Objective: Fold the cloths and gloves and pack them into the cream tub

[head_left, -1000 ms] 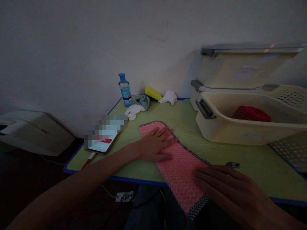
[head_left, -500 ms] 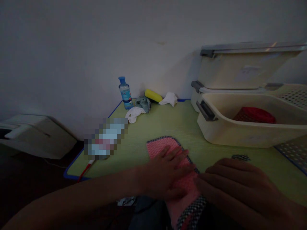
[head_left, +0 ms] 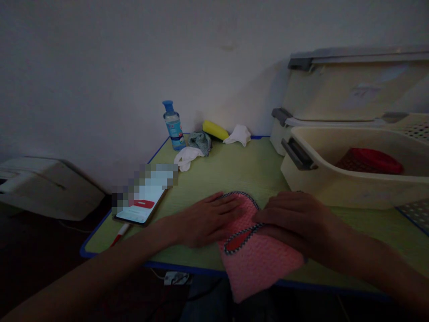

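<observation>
A pink textured cloth [head_left: 259, 268] with a black-and-white checked border lies on the green table, its near part hanging over the front edge. One end is bent back over the rest, leaving a curled loop of border in the middle. Stretched flat, my left hand [head_left: 209, 219] rests on the cloth's far left part. My right hand [head_left: 295, 221] has its fingers closed on the folded-over end, near the upper right of the cloth; its fingertips partly hide the edge they hold.
Left on the table [head_left: 234, 170] lies a phone [head_left: 144, 201] with a red-and-white cable. Behind stand a blue bottle [head_left: 174, 129], a grey cloth [head_left: 200, 142], a yellow roll [head_left: 215, 130] and white cloths [head_left: 238, 135]. A cream bin [head_left: 348, 190] holding a red basket [head_left: 372, 161] is at right.
My right hand has carried the near end of the cloth up and away from me, folding it back toward my left hand. My left hand stays flat on the cloth.
</observation>
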Demonstrator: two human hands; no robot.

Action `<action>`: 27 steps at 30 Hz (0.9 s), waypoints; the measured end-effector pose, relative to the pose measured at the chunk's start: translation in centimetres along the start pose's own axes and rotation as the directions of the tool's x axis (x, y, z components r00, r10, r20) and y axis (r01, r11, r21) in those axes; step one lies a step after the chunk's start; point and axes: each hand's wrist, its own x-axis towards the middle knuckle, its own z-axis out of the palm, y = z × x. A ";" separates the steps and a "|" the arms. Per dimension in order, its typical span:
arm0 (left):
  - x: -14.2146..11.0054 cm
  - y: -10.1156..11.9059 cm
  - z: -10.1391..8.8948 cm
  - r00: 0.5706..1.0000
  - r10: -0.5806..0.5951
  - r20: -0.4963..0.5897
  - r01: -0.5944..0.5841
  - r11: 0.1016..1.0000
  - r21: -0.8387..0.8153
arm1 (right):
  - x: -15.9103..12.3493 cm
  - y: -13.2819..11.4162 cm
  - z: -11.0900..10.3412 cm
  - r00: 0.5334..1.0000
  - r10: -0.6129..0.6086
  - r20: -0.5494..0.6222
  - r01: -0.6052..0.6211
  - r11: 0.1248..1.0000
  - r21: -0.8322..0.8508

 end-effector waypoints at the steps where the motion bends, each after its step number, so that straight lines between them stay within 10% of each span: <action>1: 0.0 0.0 0.2 1.000 0.012 -0.014 -0.012 1.000 -0.020 | 0.5 0.4 0.4 0.999 0.021 0.031 -0.022 0.999 0.026; 7: 0.1 0.0 0.1 0.948 -0.157 -0.276 0.063 0.945 -0.321 | 2.2 3.0 3.8 0.944 0.187 0.272 -0.209 0.977 0.053; 12: 0.3 0.1 0.1 0.650 -0.629 -0.426 0.219 0.692 -0.688 | 2.4 3.7 6.4 0.908 0.258 0.330 -0.316 0.939 0.136; 27: 0.4 0.2 0.3 0.716 -0.626 -0.307 0.306 0.678 -0.668 | 1.5 5.2 5.7 0.857 0.389 0.339 -0.487 0.826 0.283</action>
